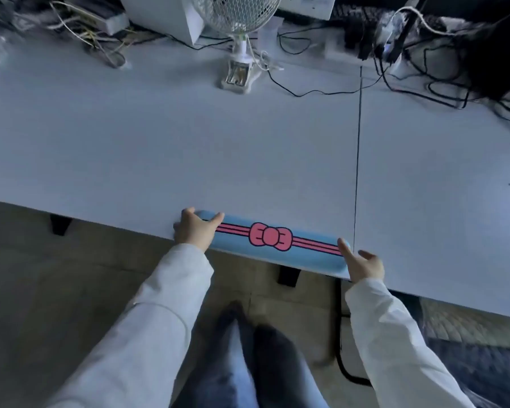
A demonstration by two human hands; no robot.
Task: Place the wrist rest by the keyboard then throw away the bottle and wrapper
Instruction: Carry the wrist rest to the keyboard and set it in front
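A long light-blue wrist rest [304,253] with pink stripes and a pink bow lies along the near edge of the white desk [189,148]. My left hand [195,228] grips its left end, fingers curled over the top. My right hand [362,265] holds its right end, thumb pressed on the upper face. A dark keyboard [357,25] is partly visible at the far back right among cables. No bottle or wrapper is in view.
A white clip fan [242,22] stands at the back centre on its clamp base [237,76]. Black cables [424,83] sprawl over the back right. Tangled wires and a power strip [100,22] lie at the back left. Below the desk edge are floor and my legs.
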